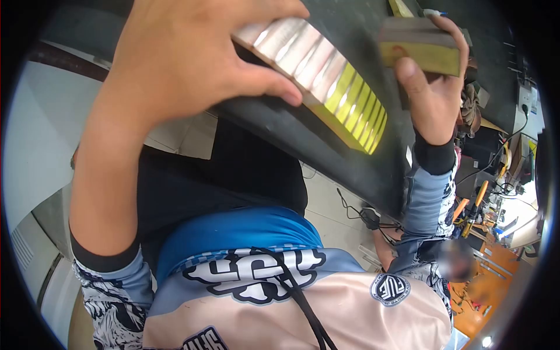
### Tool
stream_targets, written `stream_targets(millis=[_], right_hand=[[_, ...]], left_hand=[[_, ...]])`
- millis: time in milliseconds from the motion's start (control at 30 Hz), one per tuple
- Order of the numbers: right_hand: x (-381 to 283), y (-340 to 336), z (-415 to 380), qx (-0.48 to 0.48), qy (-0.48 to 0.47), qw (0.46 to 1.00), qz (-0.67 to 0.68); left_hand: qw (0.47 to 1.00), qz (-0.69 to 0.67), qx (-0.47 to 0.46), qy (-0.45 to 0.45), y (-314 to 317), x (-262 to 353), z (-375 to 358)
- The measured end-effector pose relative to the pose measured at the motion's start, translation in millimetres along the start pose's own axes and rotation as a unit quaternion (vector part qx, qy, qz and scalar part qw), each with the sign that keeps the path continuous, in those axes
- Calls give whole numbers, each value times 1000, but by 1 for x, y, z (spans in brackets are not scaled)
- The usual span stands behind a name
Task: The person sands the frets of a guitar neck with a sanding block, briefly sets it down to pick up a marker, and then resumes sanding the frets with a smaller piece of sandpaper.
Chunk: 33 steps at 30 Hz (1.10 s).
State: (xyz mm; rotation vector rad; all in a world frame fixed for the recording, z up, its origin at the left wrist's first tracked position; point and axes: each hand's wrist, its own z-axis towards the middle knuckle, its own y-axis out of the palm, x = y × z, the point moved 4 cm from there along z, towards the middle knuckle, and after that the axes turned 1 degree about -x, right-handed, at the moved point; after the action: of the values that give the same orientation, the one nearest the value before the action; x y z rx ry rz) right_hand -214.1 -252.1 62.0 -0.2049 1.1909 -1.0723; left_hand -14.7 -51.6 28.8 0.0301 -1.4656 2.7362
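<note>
Left hand [192, 58] grips ribbed metal block [326, 81]; right hand [431, 87] — yellow sanding block [420, 46].

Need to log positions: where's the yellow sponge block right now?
Head view, top right: the sponge block is held in the right hand, above the dark panel.

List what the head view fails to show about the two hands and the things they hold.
- Left hand: its fingertips are cut off by the top edge.
- Ribbed metal block: its upper end is hidden under that hand.
- Right hand: the palm is covered by the yellow sponge block.
- Black surface: cut off by the top edge; what it is cannot be told.
</note>
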Motion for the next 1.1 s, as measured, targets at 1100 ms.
stream_targets(millis=[1100], right_hand=[[-63, 65, -25, 28, -370, 916, -149]], left_hand=[[999, 29, -27, 2, 6, -20, -31]])
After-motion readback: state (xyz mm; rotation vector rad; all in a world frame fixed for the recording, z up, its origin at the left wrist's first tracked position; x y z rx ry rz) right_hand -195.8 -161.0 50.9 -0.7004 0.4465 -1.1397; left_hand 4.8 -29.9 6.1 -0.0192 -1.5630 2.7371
